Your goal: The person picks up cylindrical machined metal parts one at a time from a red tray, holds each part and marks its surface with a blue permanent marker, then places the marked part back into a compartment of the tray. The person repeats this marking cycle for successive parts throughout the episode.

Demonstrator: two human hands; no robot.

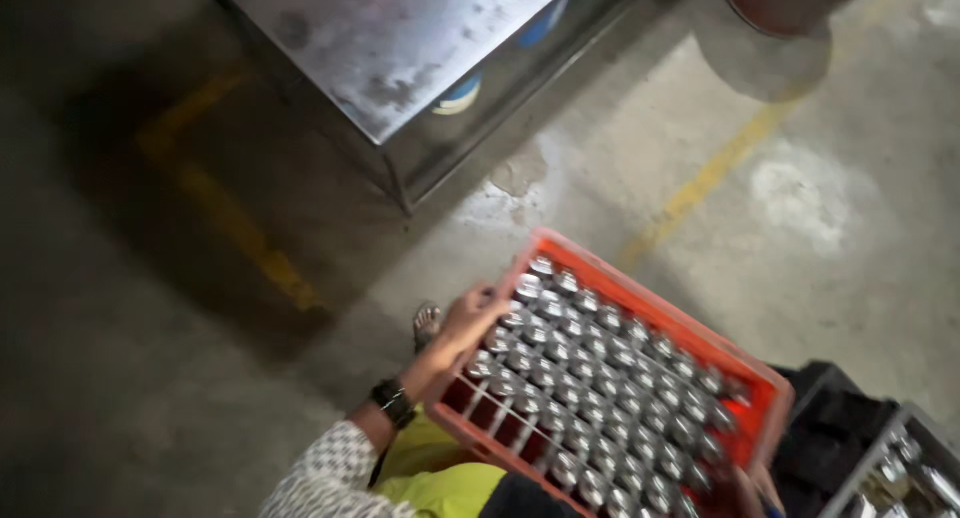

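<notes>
Left hand [470, 318] grips red crate [765, 388] edge; metal cans [590, 388] inside.

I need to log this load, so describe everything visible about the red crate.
The red crate is a plastic tray with low walls and an open slatted base, tilted and held above a concrete floor. Rows of shiny silver-topped bottles fill most of it; the near-left corner has empty slots. The left hand grips its left edge, fingers over the rim. The right hand shows at the lower right corner, partly hidden. A black crate sits behind it.
</notes>
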